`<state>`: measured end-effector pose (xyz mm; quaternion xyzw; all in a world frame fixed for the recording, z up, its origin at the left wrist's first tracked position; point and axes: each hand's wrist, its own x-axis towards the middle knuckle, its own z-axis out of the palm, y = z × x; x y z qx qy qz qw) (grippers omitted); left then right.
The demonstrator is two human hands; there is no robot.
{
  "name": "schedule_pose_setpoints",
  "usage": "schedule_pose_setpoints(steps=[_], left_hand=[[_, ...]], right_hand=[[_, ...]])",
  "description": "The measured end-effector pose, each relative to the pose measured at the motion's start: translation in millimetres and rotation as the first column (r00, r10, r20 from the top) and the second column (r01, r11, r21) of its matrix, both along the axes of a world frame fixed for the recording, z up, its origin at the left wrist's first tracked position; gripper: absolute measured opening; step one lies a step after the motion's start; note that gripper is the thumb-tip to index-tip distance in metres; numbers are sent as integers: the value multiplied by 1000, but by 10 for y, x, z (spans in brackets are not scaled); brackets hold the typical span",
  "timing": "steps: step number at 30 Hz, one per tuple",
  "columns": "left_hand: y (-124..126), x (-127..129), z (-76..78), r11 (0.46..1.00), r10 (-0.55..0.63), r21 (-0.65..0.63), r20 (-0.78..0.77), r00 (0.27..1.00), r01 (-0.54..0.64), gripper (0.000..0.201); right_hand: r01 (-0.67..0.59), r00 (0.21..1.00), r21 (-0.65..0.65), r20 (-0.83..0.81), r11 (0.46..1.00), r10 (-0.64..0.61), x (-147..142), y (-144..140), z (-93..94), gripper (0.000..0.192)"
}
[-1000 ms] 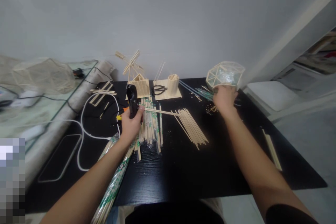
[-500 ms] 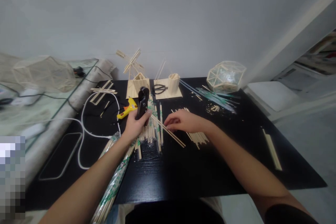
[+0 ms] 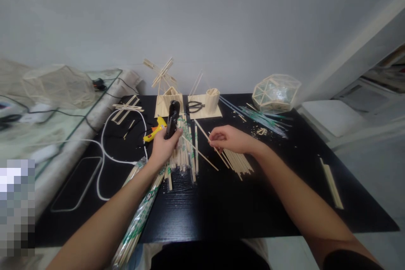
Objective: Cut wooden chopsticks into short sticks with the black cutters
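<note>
- My right hand (image 3: 229,139) has come back from the far right of the tabletop (image 3: 240,206), where a second ago it touched the faceted stick dome (image 3: 276,92). It now hovers near the middle, fingers pinched together on a thin bamboo stick (image 3: 202,131).
- That stick is raised and slanted, its far end pointing up and away toward the back of the tabletop; half a second ago my right hand lay lower, over the loose sticks.
- My left hand (image 3: 165,145) stays clamped around a black hand tool (image 3: 172,119), held upright, with a second thin stick running from it down to the right. It has barely moved.
- Under and beside my left hand lies a bundle of wrapped chopsticks (image 3: 183,152), pale wood in clear sleeves printed green.
- Just beside my right hand lies a fan of bare sticks (image 3: 238,161), straight, smooth and pale.
- The tabletop is black with a fine wood grain.
- Behind my left hand lie a yellow glue gun (image 3: 154,130) and a looping white cable (image 3: 104,152).
- At the back stand a small stick windmill house (image 3: 166,97), black scissors (image 3: 193,106) on a pale board, and a round stick cup (image 3: 211,99).
</note>
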<state>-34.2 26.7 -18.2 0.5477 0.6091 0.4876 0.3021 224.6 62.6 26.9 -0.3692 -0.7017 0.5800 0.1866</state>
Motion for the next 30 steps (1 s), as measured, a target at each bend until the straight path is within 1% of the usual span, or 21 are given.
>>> schedule_pose_setpoints(steps=[3,5,6,8,11,14,16,18,21,24,27,30], left_hand=[[23,-17,1,999,48,1,-145,988,-49,36],[33,-25,-3,999,49,-5,-260,964,-52,33],[35,-29,-4,999,43,-16,-328,944,-51,32],[33,-33,1,997,37,-44,-481,876,-66,33],[22,-32,33,989,27,-92,-672,740,-119,33],[14,-25,85,977,-3,-139,-772,636,-163,32],[13,-22,118,971,-32,-167,-804,594,-173,32],[15,-22,138,968,-52,-182,-817,574,-171,31],[18,-30,138,969,-59,-183,-821,568,-164,30],[21,-43,111,974,-57,-172,-817,574,-148,29],[24,-57,74,980,-40,-147,-807,590,-135,28],[29,-68,39,986,-27,-122,-790,613,-113,27]], right_hand=[[171,978,62,-131,983,-162,27,10,81,14],[233,953,94,-220,968,-208,24,-1,141,15],[242,943,102,-259,965,-209,20,-11,169,15],[232,924,95,-332,968,-189,9,-34,217,16],[186,902,58,-406,981,-147,-3,-64,252,17],[137,903,46,-416,990,-106,-5,-78,251,16],[118,904,17,-416,993,-100,-6,-78,236,19],[138,892,-29,-431,990,-137,-17,-77,215,21],[237,872,-59,-428,970,-239,-55,-81,175,28],[333,875,-29,-364,942,-320,-102,-88,134,29],[374,883,11,-311,927,-352,-132,-87,98,28],[404,886,85,-286,911,-366,-143,-76,69,27]])
